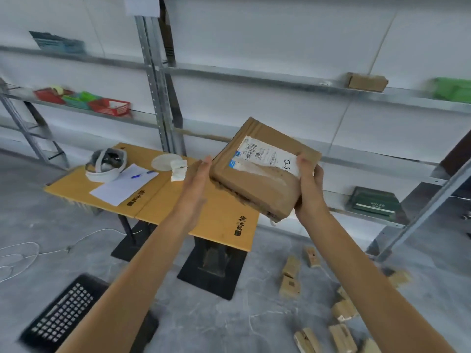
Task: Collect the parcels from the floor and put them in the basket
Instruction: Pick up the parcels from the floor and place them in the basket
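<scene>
Your right hand (309,184) grips the right edge of a brown cardboard parcel (260,184), held tilted in the air with its white label (267,155) facing up. Your left hand (197,179) is at the parcel's left edge with its fingers straight; whether it touches is unclear. Below is the yellow surface (163,197), which carries a headset (105,165), a sheet of paper (122,186) and a pen (141,174). The black basket (58,317) sits on the floor (204,322) at lower left, and small parcels (290,286) lie scattered at lower right.

Bare floor (204,324) between basket (61,317), parcels (341,309)
</scene>
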The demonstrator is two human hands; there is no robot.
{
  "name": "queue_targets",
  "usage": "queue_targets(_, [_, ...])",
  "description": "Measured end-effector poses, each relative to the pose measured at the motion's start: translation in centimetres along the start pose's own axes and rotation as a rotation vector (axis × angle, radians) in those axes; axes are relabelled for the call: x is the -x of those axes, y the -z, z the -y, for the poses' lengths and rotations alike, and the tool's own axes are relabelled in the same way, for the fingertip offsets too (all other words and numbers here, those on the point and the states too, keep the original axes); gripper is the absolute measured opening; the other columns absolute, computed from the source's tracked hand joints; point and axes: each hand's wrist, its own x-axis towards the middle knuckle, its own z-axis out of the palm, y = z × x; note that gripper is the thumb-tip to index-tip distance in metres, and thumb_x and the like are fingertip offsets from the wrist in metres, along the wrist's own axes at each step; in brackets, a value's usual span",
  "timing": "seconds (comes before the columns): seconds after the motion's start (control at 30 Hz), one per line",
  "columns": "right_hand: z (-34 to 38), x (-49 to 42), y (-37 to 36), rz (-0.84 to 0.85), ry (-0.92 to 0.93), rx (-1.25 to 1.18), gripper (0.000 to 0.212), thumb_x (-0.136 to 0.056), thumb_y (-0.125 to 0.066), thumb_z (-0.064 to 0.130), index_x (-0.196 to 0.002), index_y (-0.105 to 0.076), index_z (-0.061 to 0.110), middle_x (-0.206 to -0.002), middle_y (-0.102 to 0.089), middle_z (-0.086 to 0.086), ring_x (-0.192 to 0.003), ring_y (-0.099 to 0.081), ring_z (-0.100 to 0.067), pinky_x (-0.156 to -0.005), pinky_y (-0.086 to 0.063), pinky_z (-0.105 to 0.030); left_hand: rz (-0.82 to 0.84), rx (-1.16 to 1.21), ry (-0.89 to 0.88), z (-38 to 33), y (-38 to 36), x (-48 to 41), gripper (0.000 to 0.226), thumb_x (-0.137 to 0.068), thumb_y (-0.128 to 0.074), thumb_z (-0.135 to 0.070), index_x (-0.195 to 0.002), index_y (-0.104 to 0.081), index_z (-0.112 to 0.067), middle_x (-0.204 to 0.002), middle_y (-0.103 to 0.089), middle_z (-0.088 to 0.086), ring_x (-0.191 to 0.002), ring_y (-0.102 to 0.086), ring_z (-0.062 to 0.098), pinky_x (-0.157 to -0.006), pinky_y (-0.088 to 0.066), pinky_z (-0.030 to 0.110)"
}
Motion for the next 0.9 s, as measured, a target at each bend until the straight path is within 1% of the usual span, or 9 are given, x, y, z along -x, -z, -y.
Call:
queue_targets(0.07, [-1.9, 2.2, -3.3, -0.035, -0.061, -0.02, 0.044, -0.087, -0.058, 0.048, -0.118, -0.031, 0.031, -0.104, -0.062, 0.0, -0.087, -0.063, -0.018, -0.068, -0.053, -0.035, 0.077, -0.023, 0.051, 0.7, 2.9, 1.7, 0.088, -0.058, -0.057, -0.075, -0.136, -0.025, -0.048, -0.14, -0.037, -0.017, -0.137, -0.028, 0.018, -0.108, -0.027, 0.06])
queue_targets(0.17, [-5.3, 6.0, -8.0, 0.03, -0.112, 0.044, 0.05, -0.085, -0.064, 0.044, -0.115, -0.027, 0.028, -0.119, -0.055, -0.009, -0.109, -0.058, -0.026, -0.084, -0.055, -0.045, 0.178, 0.067, 0.072, 1.5, 6.3, 3.3, 0.084, -0.067, -0.064, -0.057, -0.138, -0.019, -0.05, -0.132, -0.045, -0.016, -0.127, -0.041, 0.015, -0.093, -0.047, 0.052])
queue_targets(0.23, [-7.3, 8.2, -10.3, 0.059, -0.116, 0.13, 0.046, -0.084, -0.064, 0.045, -0.111, -0.03, 0.03, -0.124, -0.052, -0.009, -0.115, -0.055, -0.025, -0.091, -0.051, -0.05, 0.087, 0.105, 0.035, 1.1, 9.3, 3.7, 0.071, -0.081, -0.061, -0.041, -0.14, -0.023, -0.042, -0.133, -0.051, -0.007, -0.118, -0.05, 0.015, -0.084, -0.052, 0.044])
queue_targets(0.3, [-8.8, 9.5, -11.7, 0.094, -0.125, 0.222, 0.042, -0.085, -0.059, 0.052, -0.112, -0.034, 0.03, -0.122, -0.052, -0.001, -0.113, -0.052, -0.021, -0.094, -0.049, -0.049, 0.022, 0.086, -0.025, 0.5, 12.8, 4.1, 0.058, -0.088, -0.058, -0.032, -0.138, -0.031, -0.038, -0.13, -0.056, -0.006, -0.112, -0.056, 0.013, -0.086, -0.052, 0.041])
queue_targets(0.43, [-10.7, 10.9, -14.1, 0.141, -0.095, 0.41, 0.038, -0.09, -0.045, 0.057, -0.113, -0.043, 0.026, -0.119, -0.053, 0.005, -0.11, -0.05, -0.016, -0.101, -0.042, -0.049, 0.076, -0.075, -0.148, -0.7, 18.4, 5.2, 0.056, -0.086, -0.062, -0.031, -0.136, -0.039, -0.036, -0.127, -0.059, -0.01, -0.113, -0.058, 0.01, -0.09, -0.051, 0.033])
queue_targets(0.53, [-12.1, 11.8, -16.4, 0.198, -0.051, 0.408, 0.032, -0.093, -0.049, 0.044, -0.116, -0.043, 0.023, -0.116, -0.056, 0.005, -0.112, -0.054, -0.016, -0.101, -0.044, -0.048, 0.035, -0.096, -0.148, -1.2, 20.7, 4.7, 0.063, -0.08, -0.064, -0.039, -0.137, -0.038, -0.034, -0.128, -0.058, -0.008, -0.113, -0.059, 0.013, -0.093, -0.051, 0.035])
queue_targets(0.67, [-14.0, 11.8, -19.0, 0.265, -0.055, 0.375, 0.014, -0.095, -0.048, 0.04, -0.103, -0.047, 0.029, -0.114, -0.057, 0.004, -0.107, -0.056, -0.011, -0.093, -0.05, -0.043, -0.073, -0.139, -0.116, -1.2, 23.5, 2.6, 0.056, -0.088, -0.058, -0.041, -0.138, -0.035, -0.034, -0.126, -0.057, -0.007, -0.109, -0.059, 0.014, -0.091, -0.05, 0.035])
queue_targets(0.77, [-15.3, 10.3, -21.6, 0.285, -0.077, 0.327, 0.022, -0.095, -0.048, 0.039, -0.108, -0.049, 0.02, -0.113, -0.058, 0.001, -0.099, -0.058, -0.007, -0.078, -0.053, -0.033, -0.183, -0.151, -0.066, -1.3, 25.6, 0.2, 0.049, -0.086, -0.058, -0.045, -0.127, -0.037, -0.028, -0.119, -0.057, -0.005, -0.099, -0.059, 0.01, -0.077, -0.051, 0.027])
queue_targets(0.9, [-16.6, 7.4, -25.4, 0.302, -0.134, 0.316, 0.029, -0.094, -0.05, 0.038, -0.11, -0.046, 0.014, -0.106, -0.059, 0.003, -0.093, -0.059, -0.005, -0.072, -0.055, -0.032, -0.258, -0.202, -0.06, -2.3, 28.1, -3.9, 0.034, -0.086, -0.06, -0.043, -0.114, -0.048, -0.026, -0.107, -0.062, -0.005, -0.092, -0.062, 0.011, -0.074, -0.052, 0.027])
